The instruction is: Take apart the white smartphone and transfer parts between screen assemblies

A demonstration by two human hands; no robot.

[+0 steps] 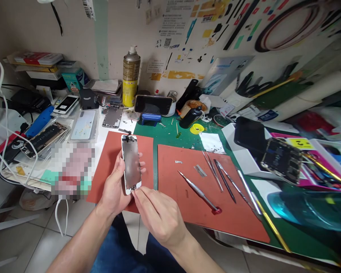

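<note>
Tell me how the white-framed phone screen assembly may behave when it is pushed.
The phone screen assembly is probably stiff, being a flat panel that shows no bend. Its smooth grey plate could be slippery. The dark flex cable sticking out past its top edge seems floppy and could tear easily.

A pale wall bearing printed notices stood behind the green-topped workbench, above a grey tiled floor.

Over my remote feed I see a display panel with smooth, satiny metal backing and a white plastic-looking border. Matt, rubbery-looking red mats cover the worktop's near edge; the knife-like tool is bright metal, its grip textured. Toward the right edge, I get glossy, translucent blue plastic.
</note>
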